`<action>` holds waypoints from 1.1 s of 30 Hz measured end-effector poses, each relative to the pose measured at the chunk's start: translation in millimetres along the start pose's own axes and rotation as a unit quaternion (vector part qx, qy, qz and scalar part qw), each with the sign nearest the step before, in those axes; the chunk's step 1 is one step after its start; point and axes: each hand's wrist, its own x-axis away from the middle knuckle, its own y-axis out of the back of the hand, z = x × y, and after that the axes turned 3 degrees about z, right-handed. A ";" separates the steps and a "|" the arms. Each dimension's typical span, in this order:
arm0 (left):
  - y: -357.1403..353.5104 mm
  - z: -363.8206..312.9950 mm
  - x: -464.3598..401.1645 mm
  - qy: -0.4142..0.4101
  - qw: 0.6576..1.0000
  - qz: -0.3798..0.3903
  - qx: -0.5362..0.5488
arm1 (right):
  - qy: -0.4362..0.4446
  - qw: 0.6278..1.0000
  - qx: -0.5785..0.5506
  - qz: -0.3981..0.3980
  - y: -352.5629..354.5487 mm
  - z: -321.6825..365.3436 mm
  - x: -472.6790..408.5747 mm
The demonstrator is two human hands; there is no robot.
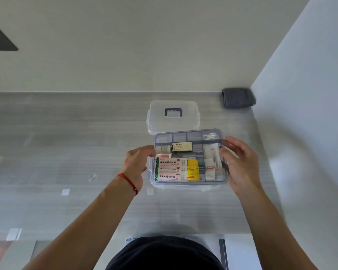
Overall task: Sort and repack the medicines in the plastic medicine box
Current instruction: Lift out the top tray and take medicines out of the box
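Note:
The clear plastic medicine box (189,184) stands on the grey table, with a shallow divided tray at its top. My left hand (136,164) grips the tray's left edge and my right hand (240,164) grips its right edge. Through the clear plastic I see white and red plaster boxes (170,169), a yellow bottle (193,170), a dark box with a cream label (181,147), a small white bottle (163,149) and white packets (210,162). I cannot tell whether the tray rests on the box or is lifted. The clear lid (158,121) with its dark handle (173,112) lies just behind.
A folded dark grey cloth (237,97) sits in the far right corner by the wall. Small white tape marks (65,191) dot the grey table (66,143). The right wall runs close beside the box. A red cord is on my left wrist.

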 end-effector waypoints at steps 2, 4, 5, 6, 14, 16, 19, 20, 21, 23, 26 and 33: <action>1.5 -5.6 5.0 -0.051 0.998 0.021 -0.003 | -0.003 1.000 -0.018 -0.008 0.0 6.7 -2.8; 3.2 -16.7 5.5 -0.099 0.993 0.062 -0.012 | -0.008 0.999 -0.034 -0.008 -5.0 15.7 -10.8; 3.4 -23.7 1.8 -0.115 0.990 0.076 -0.022 | -0.009 0.999 -0.041 -0.005 -10.4 21.9 -15.7; 3.3 -32.3 -4.8 -0.125 0.988 0.080 -0.036 | -0.007 0.999 -0.046 -0.001 -17.0 28.4 -22.1; -16.5 -103.9 -94.2 -0.104 0.990 0.071 -0.060 | -0.025 0.994 0.046 0.094 -94.5 72.4 -99.3; -24.7 -110.7 -110.0 -0.081 0.993 0.067 -0.052 | -0.037 0.989 0.102 0.096 -109.7 70.9 -118.8; -29.4 -114.7 -130.3 -0.048 0.994 0.085 -0.058 | -0.062 0.978 0.172 0.100 -125.8 62.0 -147.9; -29.8 -114.4 -139.4 -0.034 0.994 0.089 -0.062 | -0.072 0.974 0.191 0.100 -129.5 58.7 -155.7; -29.8 -114.5 -145.9 -0.022 0.993 0.093 -0.072 | -0.084 0.970 0.208 0.096 -132.3 55.3 -161.8; -30.8 -113.1 -158.6 -0.012 0.990 0.098 -0.098 | -0.102 0.967 0.215 0.091 -135.7 45.5 -170.7; -32.4 -106.0 -173.8 0.001 0.988 0.101 -0.118 | -0.113 0.966 0.208 0.108 -135.6 36.2 -173.4; -36.6 -97.4 -166.3 0.014 0.993 0.115 -0.012 | -0.059 0.958 0.251 0.126 -122.6 28.5 -171.9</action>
